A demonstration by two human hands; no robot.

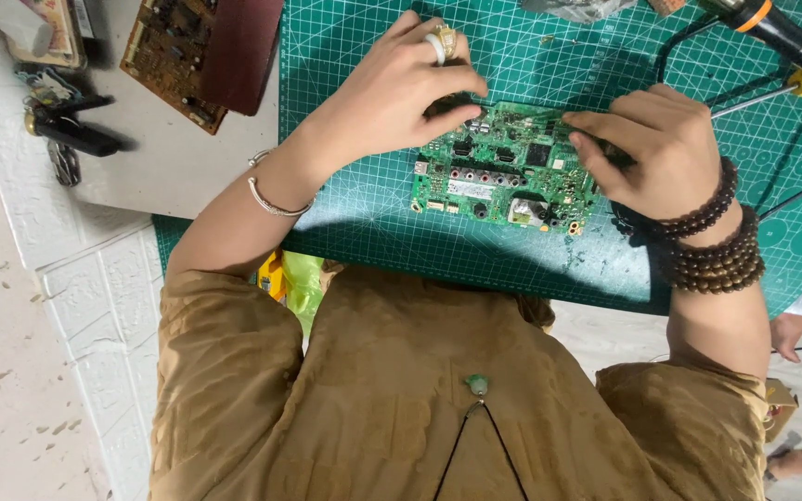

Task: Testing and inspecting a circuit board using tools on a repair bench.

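While both hands work at it, the green board (503,167) lies flat on the mat (364,56); left hand (387,93) pinches its far edge, right hand (652,144) grips its right end, and the screwdriver (786,37) lies untouched

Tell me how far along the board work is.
Done: the green circuit board lies flat on the cutting mat. In hand: left hand and right hand touch its far edge. Left: the orange-handled tool lies untouched; a brown board waits aside.
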